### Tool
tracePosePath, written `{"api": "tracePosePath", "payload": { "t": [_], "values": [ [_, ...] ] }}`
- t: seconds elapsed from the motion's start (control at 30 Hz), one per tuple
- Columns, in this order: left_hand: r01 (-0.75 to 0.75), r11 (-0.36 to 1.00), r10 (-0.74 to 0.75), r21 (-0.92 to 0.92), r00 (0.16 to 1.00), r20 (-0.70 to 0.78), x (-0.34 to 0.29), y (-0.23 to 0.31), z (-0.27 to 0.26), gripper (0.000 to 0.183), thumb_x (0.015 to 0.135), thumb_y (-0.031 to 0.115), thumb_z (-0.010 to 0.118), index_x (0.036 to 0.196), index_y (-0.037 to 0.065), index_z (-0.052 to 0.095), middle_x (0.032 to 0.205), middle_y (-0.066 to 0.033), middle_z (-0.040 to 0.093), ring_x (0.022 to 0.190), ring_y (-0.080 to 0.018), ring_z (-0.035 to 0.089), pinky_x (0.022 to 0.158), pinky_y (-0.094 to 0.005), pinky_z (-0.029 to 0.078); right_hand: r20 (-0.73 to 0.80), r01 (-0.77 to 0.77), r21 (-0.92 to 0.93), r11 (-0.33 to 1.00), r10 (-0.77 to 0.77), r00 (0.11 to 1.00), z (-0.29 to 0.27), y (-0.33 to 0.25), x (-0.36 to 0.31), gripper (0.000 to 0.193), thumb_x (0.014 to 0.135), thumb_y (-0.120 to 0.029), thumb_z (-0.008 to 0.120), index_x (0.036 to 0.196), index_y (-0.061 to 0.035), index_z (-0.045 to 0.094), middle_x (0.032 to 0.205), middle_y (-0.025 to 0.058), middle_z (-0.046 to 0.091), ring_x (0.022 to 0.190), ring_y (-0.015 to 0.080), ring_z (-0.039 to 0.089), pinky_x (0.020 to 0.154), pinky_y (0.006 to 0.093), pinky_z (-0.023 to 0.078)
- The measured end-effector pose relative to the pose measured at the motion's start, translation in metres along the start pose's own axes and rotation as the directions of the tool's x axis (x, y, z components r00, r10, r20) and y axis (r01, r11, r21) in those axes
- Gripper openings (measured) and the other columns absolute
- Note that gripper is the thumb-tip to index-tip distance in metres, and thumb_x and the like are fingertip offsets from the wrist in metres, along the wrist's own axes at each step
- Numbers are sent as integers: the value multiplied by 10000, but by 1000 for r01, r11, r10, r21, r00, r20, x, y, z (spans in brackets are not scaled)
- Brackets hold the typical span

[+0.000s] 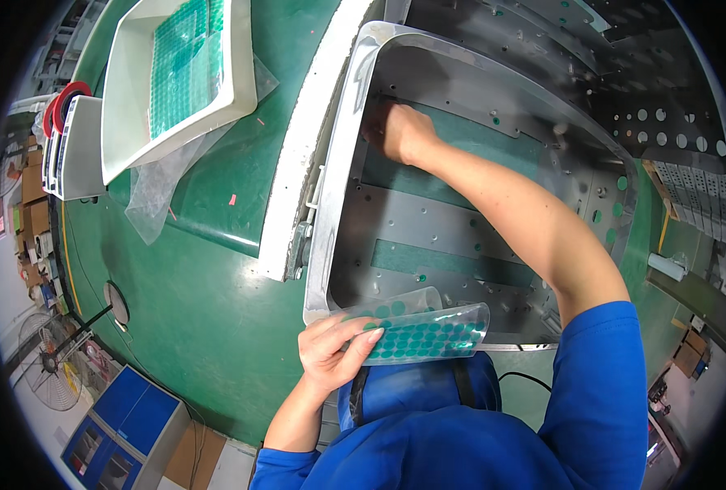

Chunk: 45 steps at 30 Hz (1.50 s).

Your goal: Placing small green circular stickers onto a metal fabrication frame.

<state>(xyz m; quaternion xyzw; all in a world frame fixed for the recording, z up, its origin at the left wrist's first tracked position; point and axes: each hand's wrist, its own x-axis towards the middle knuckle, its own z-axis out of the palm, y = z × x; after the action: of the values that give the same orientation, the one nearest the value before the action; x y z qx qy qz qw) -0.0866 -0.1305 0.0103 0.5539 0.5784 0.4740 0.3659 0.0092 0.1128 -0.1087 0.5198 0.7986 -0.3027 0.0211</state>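
Left hand [330, 351] – fingers clamped on a clear sheet of green round stickers [424, 333], held at the near edge of the grey metal chassis [428, 220]. Right hand [397, 131] pressed against the chassis far inside wall, fingers curled together. White tray [126, 106] beyond, on the green table [208, 302].

clear sheet [424, 331] dotted with teal-green round stickers, grey metal chassis [461, 220], green table [208, 302], white tray [126, 106], bright blue sleeves [600, 392]

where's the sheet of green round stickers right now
In the head view the sheet of green round stickers is low and centre, held in the left hand at the near rim of the grey metal housing, just above the blue sleeve.
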Motion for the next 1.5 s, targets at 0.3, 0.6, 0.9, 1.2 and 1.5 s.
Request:
{"api": "tracePosePath", "payload": {
  "t": [0.3,0.6,0.9,1.2,1.5],
  "values": [
    [0,1000,0,24,1000,-13,0,1,1,88,684,17,663,755,-16,624,593,-79,584,448,-124,494,410,-224,357,-67,-65,149,987,76,995,7,5,0,176,718,-150,591,886,-111,626,828,92,628,796,266,591,683,349,462],
    [50,999,-50,12,998,-42,-4,2,1,77,687,11,663,748,-15,622,605,-86,590,468,-134,515,434,-223,378,-171,350,-137,927,-370,913,5,11,-40,333,680,0,491,1001,-34,572,1047,163,512,776,312,512,731,376,438],
    [209,974,-220,-83,962,-160,-17,12,0,54,695,-4,657,721,-33,619,623,-77,589,537,-107,510,495,-215,386,20,483,-447,753,-532,847,14,8,-58,307,665,-94,506,944,9,584,1168,191,448,938,260,453,832,321,386],
    [-15,1000,14,-4,992,-129,-34,31,-14,72,684,-25,634,744,-1,600,711,-86,614,597,-152,570,529,-242,438,-114,337,605,721,-340,933,-72,-9,-163,244,804,-75,514,1040,-24,544,1071,114,539,984,247,518,854,321,405],
    [-280,959,281,-38,935,218,-27,63,20,158,676,41,650,828,81,633,864,-100,581,635,-194,590,510,-270,457,73,208,719,664,-369,926,-107,-23,-292,138,745,-97,606,862,-26,598,766,102,621,682,234,600,631,299,460]
  ]
}}
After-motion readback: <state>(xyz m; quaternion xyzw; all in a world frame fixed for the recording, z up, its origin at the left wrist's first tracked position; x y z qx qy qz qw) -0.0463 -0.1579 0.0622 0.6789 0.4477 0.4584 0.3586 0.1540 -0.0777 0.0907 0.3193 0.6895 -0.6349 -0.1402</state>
